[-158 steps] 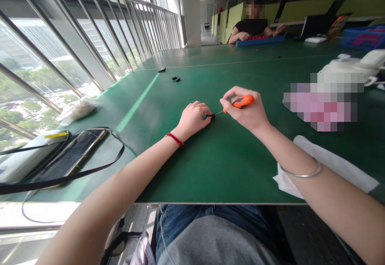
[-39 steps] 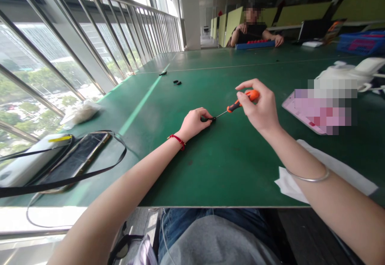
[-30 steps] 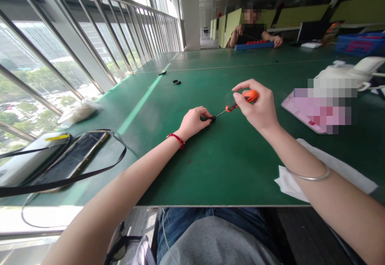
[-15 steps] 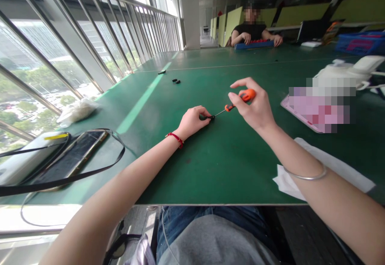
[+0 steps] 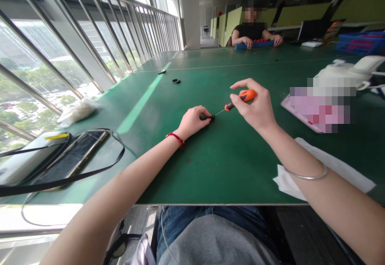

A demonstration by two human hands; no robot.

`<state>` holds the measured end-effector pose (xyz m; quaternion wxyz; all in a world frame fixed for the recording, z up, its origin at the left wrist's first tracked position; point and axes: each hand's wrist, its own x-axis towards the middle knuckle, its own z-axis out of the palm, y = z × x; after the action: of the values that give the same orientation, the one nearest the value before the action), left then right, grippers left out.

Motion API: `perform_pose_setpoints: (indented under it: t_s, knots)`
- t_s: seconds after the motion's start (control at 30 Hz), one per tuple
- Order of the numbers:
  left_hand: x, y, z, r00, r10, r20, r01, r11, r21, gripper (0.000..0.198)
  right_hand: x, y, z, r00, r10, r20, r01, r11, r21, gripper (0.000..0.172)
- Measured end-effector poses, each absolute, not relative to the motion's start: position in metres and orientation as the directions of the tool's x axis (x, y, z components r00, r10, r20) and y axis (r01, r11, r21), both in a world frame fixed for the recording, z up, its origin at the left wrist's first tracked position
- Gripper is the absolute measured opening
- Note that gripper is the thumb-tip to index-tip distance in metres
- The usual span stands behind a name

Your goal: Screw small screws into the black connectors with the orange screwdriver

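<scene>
My left hand (image 5: 195, 121) is closed on a small black part (image 5: 212, 117) just above or against the green table (image 5: 228, 164); the fingers hide most of the part. In my right hand (image 5: 255, 106) is an orange and black screwdriver (image 5: 248, 95), gripped by the handle between thumb and fingers, with the index finger lifted off. The screwdriver slants down to the left, and its thin metal shaft meets the end of the black part. Farther off lie a few small black pieces (image 5: 176, 81) and another black piece (image 5: 162, 72).
On the left lie a dark phone (image 5: 75, 156), a black strap and a plastic bag (image 5: 78, 110). White paper (image 5: 290, 183) lies beneath my right forearm. A pink case (image 5: 303, 112) is on the right. Across the table sits a person (image 5: 249, 32) with a blue tray (image 5: 255, 45).
Both my hands and the screwdriver stay nearly in place. Across the table, the person's hand has lowered slightly toward the blue tray.
</scene>
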<state>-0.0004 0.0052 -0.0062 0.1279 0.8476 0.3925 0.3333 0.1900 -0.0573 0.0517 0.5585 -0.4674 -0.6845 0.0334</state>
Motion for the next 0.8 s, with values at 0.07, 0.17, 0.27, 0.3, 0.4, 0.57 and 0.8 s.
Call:
perform_pose_setpoints:
  t_s: [0.07, 0.17, 0.27, 0.3, 0.4, 0.57, 0.8]
  knots:
    - [-0.0003, 0.0051, -0.0058, 0.469, 0.749, 0.468, 0.578, -0.661, 0.478, 0.011, 0.1898, -0.057, 0.0514, 0.073, 0.663, 0.745, 0.585, 0.576, -0.571, 0.027]
    - [-0.0002, 0.0054, -0.0059, 0.47, 0.747, 0.47, 0.576, -0.663, 0.478, 0.011, 0.1896, -0.0566, 0.0511, 0.09, 0.692, 0.717, 0.596, 0.539, -0.595, 0.019]
    - [-0.0003, 0.0059, -0.0064, 0.473, 0.745, 0.47, 0.576, -0.665, 0.476, 0.012, 0.1898, -0.0564, 0.051, 0.065, 0.707, 0.704, 0.592, 0.54, -0.597, 0.02]
    - [-0.0003, 0.006, -0.0065, 0.472, 0.745, 0.471, 0.576, -0.665, 0.475, 0.011, 0.1898, -0.0563, 0.0509, 0.058, 0.697, 0.715, 0.579, 0.56, -0.593, 0.014]
    - [-0.0004, 0.0061, -0.0066, 0.471, 0.743, 0.475, 0.575, -0.667, 0.474, 0.011, 0.1898, -0.0561, 0.0507, 0.071, 0.67, 0.739, 0.552, 0.591, -0.589, 0.033]
    - [-0.0007, 0.0061, -0.0064, 0.474, 0.746, 0.468, 0.579, -0.665, 0.472, 0.012, 0.1892, -0.0571, 0.0509, 0.041, 0.733, 0.679, 0.582, 0.535, -0.613, 0.015]
    - [-0.0001, 0.0047, -0.0054, 0.473, 0.753, 0.458, 0.598, -0.656, 0.461, 0.012, 0.1879, -0.0559, 0.0485, 0.097, 0.72, 0.687, 0.566, 0.528, -0.633, 0.029]
